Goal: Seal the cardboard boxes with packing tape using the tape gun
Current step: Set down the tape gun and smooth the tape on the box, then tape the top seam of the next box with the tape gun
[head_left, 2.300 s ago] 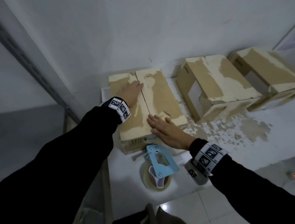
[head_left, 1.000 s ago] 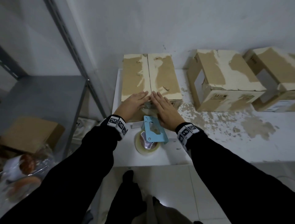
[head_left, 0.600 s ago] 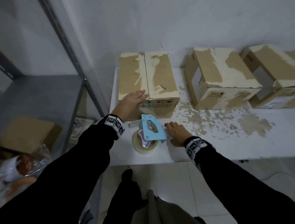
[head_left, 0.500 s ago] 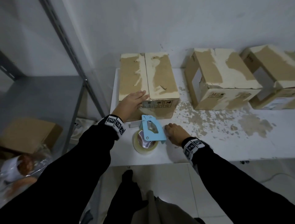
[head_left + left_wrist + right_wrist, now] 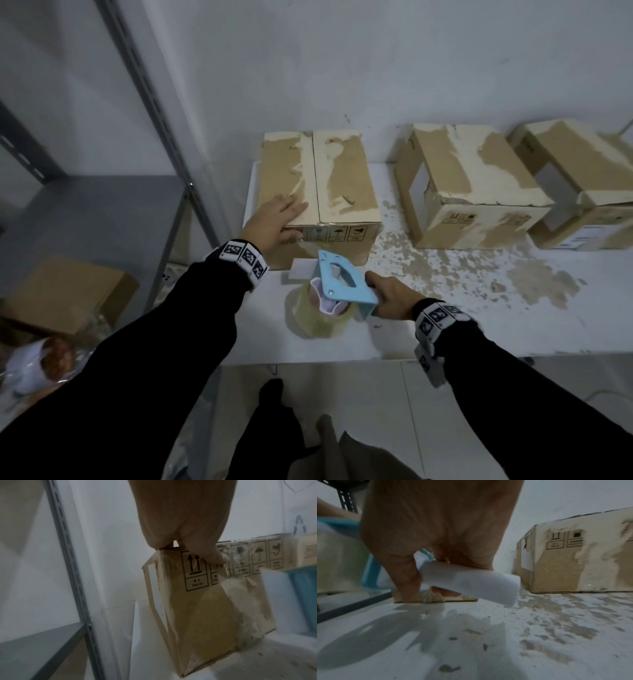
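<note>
The left cardboard box (image 5: pixel 342 185) stands by the wall with its two top flaps down and a bare seam between them. My left hand (image 5: pixel 291 219) lies flat on its near left corner, thumb down the front face. The left wrist view shows the left hand (image 5: pixel 188 547) at the top edge of the box (image 5: pixel 197 608). In front of the box is the blue tape gun (image 5: pixel 339 281) with its clear tape roll (image 5: pixel 315 315). My right hand (image 5: pixel 373 291) grips its handle; the right wrist view has the right hand (image 5: pixel 428 588) curled round that white handle (image 5: pixel 471 582).
Two more worn boxes (image 5: pixel 472 185) (image 5: pixel 582 178) stand to the right on the white table (image 5: pixel 513 308), whose top is flaked. A grey metal shelf (image 5: pixel 85 212) and its upright post (image 5: pixel 154 102) are at the left. A brown box (image 5: pixel 68 294) sits lower left.
My right hand came off the box top, dropped to the table and closed round the tape gun's handle. The left hand stayed on the box's near left corner.
</note>
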